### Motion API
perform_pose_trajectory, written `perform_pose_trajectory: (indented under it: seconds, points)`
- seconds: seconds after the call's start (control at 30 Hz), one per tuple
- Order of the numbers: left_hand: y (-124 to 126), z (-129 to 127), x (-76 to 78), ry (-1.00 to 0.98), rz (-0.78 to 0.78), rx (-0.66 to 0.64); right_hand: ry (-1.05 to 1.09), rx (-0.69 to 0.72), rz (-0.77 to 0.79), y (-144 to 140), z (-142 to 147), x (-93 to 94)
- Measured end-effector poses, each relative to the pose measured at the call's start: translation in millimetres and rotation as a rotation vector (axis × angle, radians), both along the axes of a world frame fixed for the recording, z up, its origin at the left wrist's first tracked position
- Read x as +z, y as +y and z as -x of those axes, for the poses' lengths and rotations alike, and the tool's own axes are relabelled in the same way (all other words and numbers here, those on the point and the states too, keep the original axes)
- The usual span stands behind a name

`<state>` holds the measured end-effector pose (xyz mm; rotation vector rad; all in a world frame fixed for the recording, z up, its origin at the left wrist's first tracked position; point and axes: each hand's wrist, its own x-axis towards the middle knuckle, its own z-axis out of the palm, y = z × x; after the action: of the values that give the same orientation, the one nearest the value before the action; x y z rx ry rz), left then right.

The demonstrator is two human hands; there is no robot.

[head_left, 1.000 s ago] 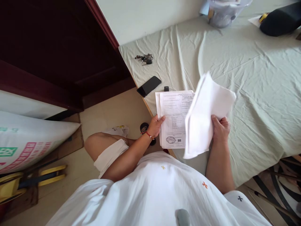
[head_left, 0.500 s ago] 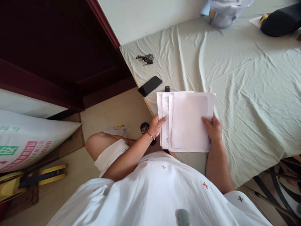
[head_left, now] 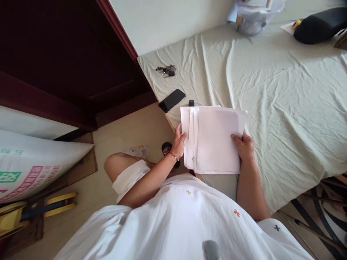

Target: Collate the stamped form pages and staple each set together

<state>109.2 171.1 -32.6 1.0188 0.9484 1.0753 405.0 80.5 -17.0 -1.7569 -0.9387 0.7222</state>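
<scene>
A pale green cloth is covering the table [head_left: 276, 86], its creases running back toward a white wall [head_left: 168, 25]. A stack of papers [head_left: 217, 141] is spanning the table's near-left edge, its lower left corner jutting past the wood; I cannot tell whether it is resting or being held just above the cloth. The sheets are lying unevenly, their left edges showing as narrow strips. The right hand [head_left: 244, 147] is pinching the right edge, thumb on top and fingers tucked behind. The left hand [head_left: 179, 145] is meeting the left edge, thumb and forefinger spread apart, beyond the table. A small black object [head_left: 191, 103] is peeking out at the far edge, a phone [head_left: 171, 100] is lying near the table's left edge, and keys [head_left: 168, 70] are sitting farther back. Beyond the right hand, a broad stretch of cloth is opening out
</scene>
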Motion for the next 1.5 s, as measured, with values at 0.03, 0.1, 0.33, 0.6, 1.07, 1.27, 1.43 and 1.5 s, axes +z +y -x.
perform_pose_trajectory:
  seconds: [0.03, 0.1, 0.33, 0.6, 1.07, 1.27, 1.43, 1.5]
  points:
    - [0.2, 0.2, 0.4, -0.003, -0.012, -0.013, 0.033, -0.014, -0.01, -0.1, 0.9, -0.4]
    - [0.5, 0.5, 1.9, 0.022, -0.051, -0.036, 0.103, -0.037, -0.038, -0.1, 2.6, -1.7]
    - [-0.5, 1.7, 4.3, 0.128, -0.023, 0.0, 0.353, -0.069, -0.176, 1.1, 7.8, -4.7]
    - [-1.9, 0.4, 10.9, 0.049, 0.037, 0.046, 0.439, -0.111, -0.254, 1.5, 15.1, 7.8]
    - [-4.1, -3.5, 7.7, -0.029, 0.185, 0.024, 0.345, -0.066, -0.171, 1.7, 11.3, 2.4]
    - [-3.4, -4.0, 5.3, 0.036, 0.061, 0.014, 0.259, 0.0, -0.051, -0.2, 9.0, 4.6]
    - [-4.5, -2.6, 5.8, 0.15, -0.048, 0.008, 0.223, -0.03, -0.023, -0.2, 8.1, 0.9]
    - [-4.8, -2.0, 6.8, 0.177, -0.075, 0.008, 0.199, -0.056, -0.042, 0.1, 7.1, -2.9]
